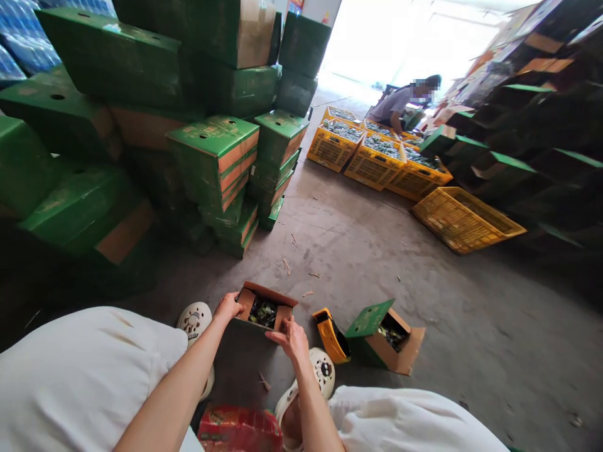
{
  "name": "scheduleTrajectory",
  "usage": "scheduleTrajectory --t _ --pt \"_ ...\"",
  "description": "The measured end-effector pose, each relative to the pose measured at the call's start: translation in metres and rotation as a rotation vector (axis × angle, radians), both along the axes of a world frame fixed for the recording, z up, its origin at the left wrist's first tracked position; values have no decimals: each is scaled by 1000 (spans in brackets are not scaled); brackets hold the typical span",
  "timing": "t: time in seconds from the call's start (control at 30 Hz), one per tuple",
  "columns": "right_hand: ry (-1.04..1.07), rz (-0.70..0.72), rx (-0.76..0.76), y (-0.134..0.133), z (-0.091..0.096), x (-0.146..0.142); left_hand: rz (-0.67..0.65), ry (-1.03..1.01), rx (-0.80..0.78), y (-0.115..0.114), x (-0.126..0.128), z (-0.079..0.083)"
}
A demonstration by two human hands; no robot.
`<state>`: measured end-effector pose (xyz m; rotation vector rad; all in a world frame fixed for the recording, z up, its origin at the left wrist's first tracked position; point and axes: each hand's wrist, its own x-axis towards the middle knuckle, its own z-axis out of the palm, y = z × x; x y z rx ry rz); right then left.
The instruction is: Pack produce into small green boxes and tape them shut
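A small cardboard box [271,289] sits between my feet with its top open and its end flaps folded inward. Dark, shiny packets [262,312] fill its inside; what they contain is too small to tell. My left hand [229,306] grips the left end of the box, fingers over the rim. At the right end, my right hand [291,339] holds the flap and wall, its index finger stretched along the near side. Right of that hand lies a yellow and black tape dispenser [333,336]. Beyond it stands a second green box [370,326], flaps up, with similar dark contents.
Stacked green cartons [214,138] rise at the left, with more dark stacks [532,144] at the right. Filled yellow crates [332,150] stand near a crouching person [389,103]. A tilted yellow crate [466,220] is closer. Red packages [240,427] lie between my legs.
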<state>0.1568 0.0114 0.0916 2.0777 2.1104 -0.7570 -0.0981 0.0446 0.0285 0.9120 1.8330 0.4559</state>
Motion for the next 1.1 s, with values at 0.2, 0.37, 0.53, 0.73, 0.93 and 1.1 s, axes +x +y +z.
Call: scheduleTrajectory --t 0.2,0.37,0.53,0.73,0.93,1.1 --pt "49 -251 52 -9 -5 -15 55 -41 36 2 -4 1" --pt "87 -361 65 -14 -23 -22 129 -177 121 -19 -7 -2" --pt "198 -418 216 -11 -44 -23 182 -264 163 -26 -4 -5" --pt "313 -161 523 20 -46 -22 204 -299 178 -23 -5 -10" --pt "405 -133 529 27 -50 -15 197 -277 190 -25 -4 -10" --pt "301 -93 381 -5 -62 -14 146 -219 196 -24 2 -4"
